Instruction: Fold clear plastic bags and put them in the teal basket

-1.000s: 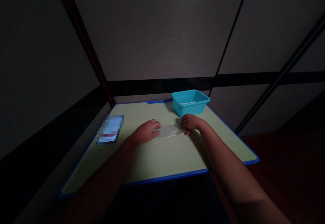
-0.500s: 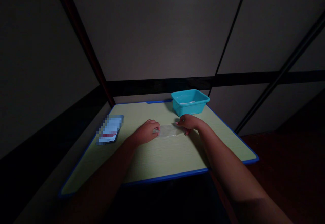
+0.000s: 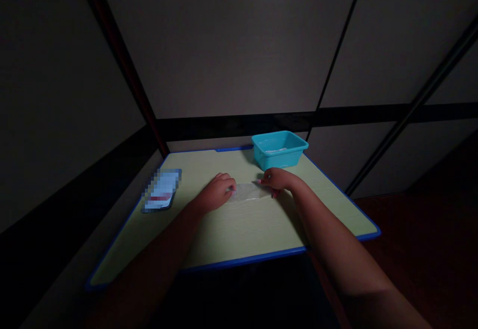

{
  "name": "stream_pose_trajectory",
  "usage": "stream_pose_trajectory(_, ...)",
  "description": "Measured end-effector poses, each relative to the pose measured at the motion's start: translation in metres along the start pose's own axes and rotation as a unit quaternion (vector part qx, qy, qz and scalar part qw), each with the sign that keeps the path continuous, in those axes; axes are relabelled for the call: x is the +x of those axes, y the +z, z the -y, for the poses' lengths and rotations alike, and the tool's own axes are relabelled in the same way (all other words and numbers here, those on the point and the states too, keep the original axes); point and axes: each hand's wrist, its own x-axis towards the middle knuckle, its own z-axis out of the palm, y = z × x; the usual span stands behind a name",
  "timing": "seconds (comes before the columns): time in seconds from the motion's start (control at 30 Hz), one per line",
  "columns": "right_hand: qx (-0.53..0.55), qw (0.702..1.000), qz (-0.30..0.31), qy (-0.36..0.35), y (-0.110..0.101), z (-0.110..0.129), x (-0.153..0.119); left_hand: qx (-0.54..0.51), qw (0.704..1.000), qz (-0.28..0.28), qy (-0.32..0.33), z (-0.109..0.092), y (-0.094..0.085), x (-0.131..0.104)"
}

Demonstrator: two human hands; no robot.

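Note:
A clear plastic bag, flat and see-through, stretches between my two hands just over the middle of the table. My left hand is closed on its left end, with the fingers curled over the edge. At the right end, my right hand grips the bag, thumb toward the middle and fingers bent round the far side. Whether anything lies inside the bag I cannot make out.
A turquoise plastic basket stands at the back right of the pale, blue-edged table, with something whitish in it. On the left lies a phone, its screen blurred. Dark panelled walls rise behind.
My left fingers have shifted slightly at the left end of the bag. The right hand, the basket and the phone stay where they were.

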Motion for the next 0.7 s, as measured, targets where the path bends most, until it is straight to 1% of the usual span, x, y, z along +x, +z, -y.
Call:
stream_pose_trajectory(0.37,-0.003,1.0,-0.002,0.007,-0.0005,0.0002,-0.0006,-0.005,1.0,0.002,-0.016,0.0026,0.0037,-0.0001)
stream_pose_trajectory(0.7,-0.024,1.0,0.004,0.004,-0.001,0.0003,-0.0009,-0.005,1.0,0.008,-0.015,0.004,0.0042,0.0001)
